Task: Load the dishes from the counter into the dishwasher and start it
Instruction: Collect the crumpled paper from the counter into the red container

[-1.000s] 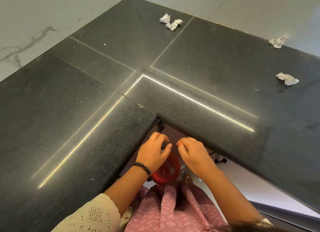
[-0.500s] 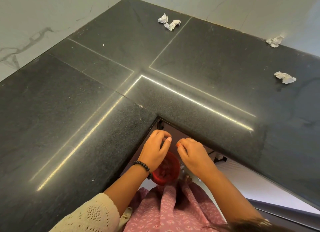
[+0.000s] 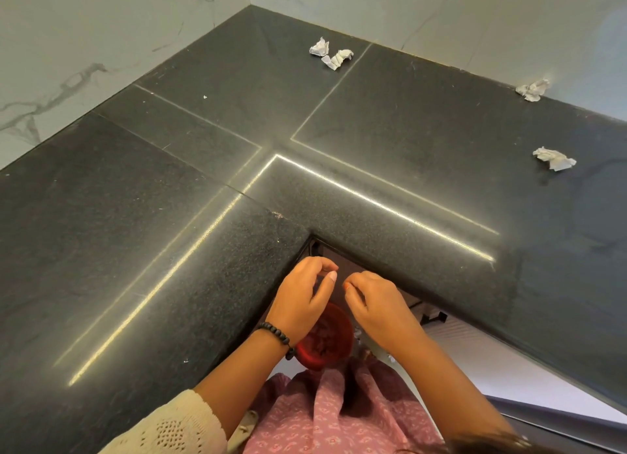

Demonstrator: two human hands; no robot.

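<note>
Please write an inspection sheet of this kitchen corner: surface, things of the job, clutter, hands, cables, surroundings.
Surface: dark stone counter, L-shaped, with pale seams.
Job's things: red container below the counter edge, under the hands; no dishes seen on the counter.
Clutter: crumpled papers near the far corner, two more at right.
Hands: left hand and right hand close together, fingers curled; any grip unclear.
Cables: nothing seen.
Surroundings: marble-look walls.

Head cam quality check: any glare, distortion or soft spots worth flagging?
Head view: bright specular streaks run along the dark counter near its front edges; wide-angle bowing bends the counter edges; left hand and right hand are sharp enough; the red container below sits in shade, contents unclear.
</note>
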